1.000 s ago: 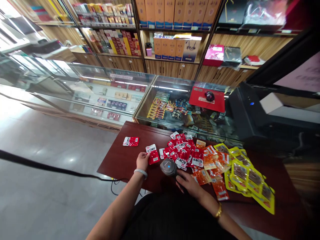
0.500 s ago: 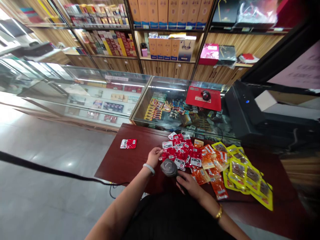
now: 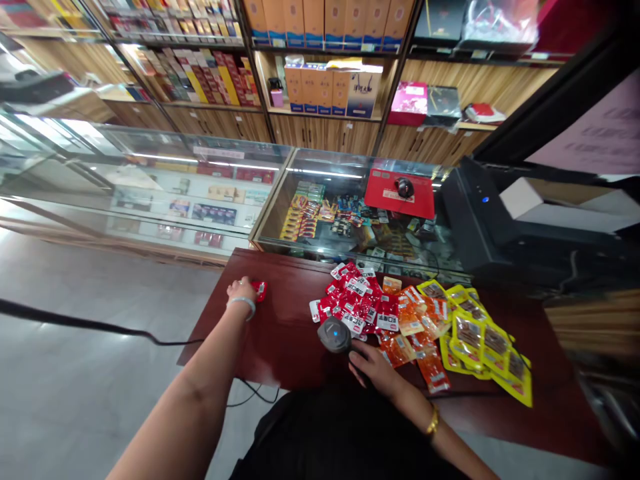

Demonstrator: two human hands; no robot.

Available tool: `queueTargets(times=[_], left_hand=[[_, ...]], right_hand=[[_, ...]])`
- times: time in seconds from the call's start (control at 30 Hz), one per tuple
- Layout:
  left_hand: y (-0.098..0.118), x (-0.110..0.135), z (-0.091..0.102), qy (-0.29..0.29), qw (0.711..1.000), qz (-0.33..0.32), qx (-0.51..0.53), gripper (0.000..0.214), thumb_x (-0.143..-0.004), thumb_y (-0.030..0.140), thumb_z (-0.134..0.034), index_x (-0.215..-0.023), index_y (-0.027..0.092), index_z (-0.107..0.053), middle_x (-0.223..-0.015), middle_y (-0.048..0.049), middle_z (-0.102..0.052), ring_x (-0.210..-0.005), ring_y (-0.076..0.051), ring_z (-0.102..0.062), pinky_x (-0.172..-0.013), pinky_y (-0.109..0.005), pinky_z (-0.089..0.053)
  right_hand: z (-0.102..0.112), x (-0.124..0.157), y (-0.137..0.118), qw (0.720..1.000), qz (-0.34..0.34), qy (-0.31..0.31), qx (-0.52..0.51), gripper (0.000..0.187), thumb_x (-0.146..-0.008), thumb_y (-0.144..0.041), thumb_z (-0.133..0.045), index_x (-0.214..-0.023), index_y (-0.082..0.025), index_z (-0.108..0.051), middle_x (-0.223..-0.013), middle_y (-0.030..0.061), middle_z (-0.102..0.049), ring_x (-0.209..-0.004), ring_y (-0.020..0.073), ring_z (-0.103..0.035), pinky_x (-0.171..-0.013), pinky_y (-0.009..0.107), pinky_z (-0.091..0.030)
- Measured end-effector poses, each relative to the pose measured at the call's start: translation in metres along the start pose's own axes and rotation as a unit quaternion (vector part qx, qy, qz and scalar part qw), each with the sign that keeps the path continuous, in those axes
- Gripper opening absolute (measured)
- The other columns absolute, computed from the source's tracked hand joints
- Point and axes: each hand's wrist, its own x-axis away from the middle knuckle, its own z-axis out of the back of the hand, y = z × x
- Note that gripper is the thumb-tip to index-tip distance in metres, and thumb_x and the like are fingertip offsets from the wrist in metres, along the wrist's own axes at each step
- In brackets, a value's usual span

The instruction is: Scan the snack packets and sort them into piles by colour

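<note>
My left hand [image 3: 241,291] is at the left end of the table, its fingers bunched down over a red snack packet [image 3: 259,291]. Part of that packet is hidden under the hand. A black handheld barcode scanner [image 3: 335,335] is in my right hand [image 3: 373,365], fingers wrapped round its handle. The scanner's head is at the near edge of a pile of red and white snack packets [image 3: 356,293]. To the right of these lie orange snack packets [image 3: 417,317], then yellow-edged snack packets [image 3: 483,333].
The dark red table [image 3: 285,333] adjoins a glass display counter [image 3: 320,230], where a mouse [image 3: 404,188] rests on a red mat [image 3: 380,197]. A black machine [image 3: 463,220] with an open white box [image 3: 550,207] stands at right. Cables hang near the table's left edge.
My left hand has moved left from the red pile to the lone packet at the table's left end. My right hand keeps the scanner in nearly the same place.
</note>
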Motion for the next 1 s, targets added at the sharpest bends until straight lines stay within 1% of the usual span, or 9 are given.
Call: queueTargets(times=[0.1, 0.2, 0.3, 0.37, 0.4, 0.5, 0.6, 0.83, 1.0], left_hand=[[-0.006, -0.003, 0.0, -0.027, 0.998, -0.008, -0.053, 0.068, -0.069, 0.045, -0.073, -0.122, 0.01, -0.049, -0.13, -0.0278, -0.05, -0.123, -0.04, -0.049, -0.095, -0.046, -0.043], [-0.001, 0.006, -0.006, -0.076, 0.997, 0.006, -0.001, 0.067, -0.069, 0.048, -0.074, -0.117, 0.009, -0.05, -0.125, -0.0271, -0.057, -0.114, -0.036, -0.057, -0.089, -0.041, -0.046], [0.016, 0.032, -0.021, -0.139, 0.988, -0.035, 0.059, 0.044, -0.072, 0.043, -0.074, -0.101, 0.014, -0.059, -0.102, -0.0158, -0.07, -0.097, -0.028, -0.065, -0.081, -0.032, -0.047], [0.035, 0.06, -0.037, -0.151, 0.981, -0.069, 0.099, 0.03, -0.078, 0.042, -0.067, -0.094, 0.017, -0.062, -0.089, -0.0087, -0.072, -0.086, -0.021, -0.067, -0.075, -0.027, -0.047], [0.045, 0.076, -0.046, -0.141, 0.971, -0.075, 0.175, 0.027, -0.079, 0.039, -0.065, -0.093, 0.016, -0.063, -0.085, -0.0076, -0.071, -0.081, -0.02, -0.066, -0.072, -0.026, -0.047], [0.079, 0.124, -0.071, -0.147, 0.905, -0.114, 0.382, 0.028, -0.081, 0.042, -0.061, -0.093, 0.017, -0.063, -0.079, -0.0038, -0.07, -0.075, -0.017, -0.065, -0.069, -0.025, -0.049], [0.108, 0.158, -0.084, -0.16, 0.861, -0.169, 0.452, 0.028, -0.078, 0.04, -0.063, -0.094, 0.017, -0.064, -0.088, -0.0047, -0.071, -0.081, -0.017, -0.065, -0.075, -0.026, -0.05], [0.134, 0.172, -0.077, -0.181, 0.889, -0.156, 0.391, 0.018, -0.081, 0.027, -0.059, -0.096, 0.018, -0.063, -0.08, -0.0024, -0.069, -0.071, -0.015, -0.065, -0.067, -0.024, -0.049], [0.139, 0.178, -0.082, -0.189, 0.889, -0.158, 0.387, 0.02, -0.078, 0.035, -0.066, -0.089, 0.019, -0.064, -0.074, -0.0015, -0.067, -0.069, -0.016, -0.064, -0.066, -0.026, -0.05]], right_hand=[[0.002, 0.0, 0.001, 1.0, -0.006, 0.013, -0.028, 0.059, -0.081, -0.064, -0.061, -0.116, -0.016, -0.06, -0.052, -0.0082, -0.047, -0.039, 0.008, -0.037, -0.04, 0.021, -0.029], [0.007, 0.002, 0.003, 0.998, -0.005, 0.036, -0.049, 0.056, -0.081, -0.063, -0.062, -0.114, -0.018, -0.061, -0.051, -0.0088, -0.044, -0.041, 0.0085, -0.039, -0.041, 0.02, -0.029], [0.015, 0.009, 0.004, 0.996, -0.005, 0.054, -0.066, 0.056, -0.08, -0.064, -0.062, -0.114, -0.02, -0.061, -0.051, -0.0083, -0.044, -0.041, 0.0089, -0.039, -0.041, 0.021, -0.028], [0.02, 0.016, 0.002, 0.993, -0.015, 0.073, -0.091, 0.058, -0.079, -0.066, -0.062, -0.116, -0.021, -0.061, -0.052, -0.0076, -0.046, -0.042, 0.0091, -0.039, -0.041, 0.02, -0.028], [0.022, 0.019, 0.002, 0.991, -0.019, 0.085, -0.103, 0.058, -0.079, -0.066, -0.063, -0.117, -0.022, -0.06, -0.053, -0.0072, -0.046, -0.042, 0.0092, -0.039, -0.041, 0.02, -0.028], [0.026, 0.03, -0.002, 0.987, -0.014, 0.107, -0.117, 0.057, -0.08, -0.064, -0.063, -0.118, -0.023, -0.059, -0.056, -0.0064, -0.049, -0.043, 0.0089, -0.041, -0.041, 0.019, -0.028], [0.027, 0.037, -0.005, 0.987, 0.001, 0.109, -0.117, 0.053, -0.081, -0.063, -0.063, -0.115, -0.023, -0.06, -0.057, -0.0063, -0.049, -0.042, 0.0079, -0.039, -0.041, 0.019, -0.03], [0.025, 0.046, -0.005, 0.986, 0.015, 0.119, -0.112, 0.056, -0.078, -0.069, -0.062, -0.105, -0.02, -0.059, -0.053, -0.0082, -0.045, -0.041, 0.0072, -0.036, -0.04, 0.019, -0.029], [0.028, 0.049, 0.005, 0.985, 0.013, 0.121, -0.125, 0.056, -0.077, -0.07, -0.063, -0.102, -0.02, -0.059, -0.053, -0.0083, -0.044, -0.042, 0.0074, -0.035, -0.04, 0.019, -0.029]])
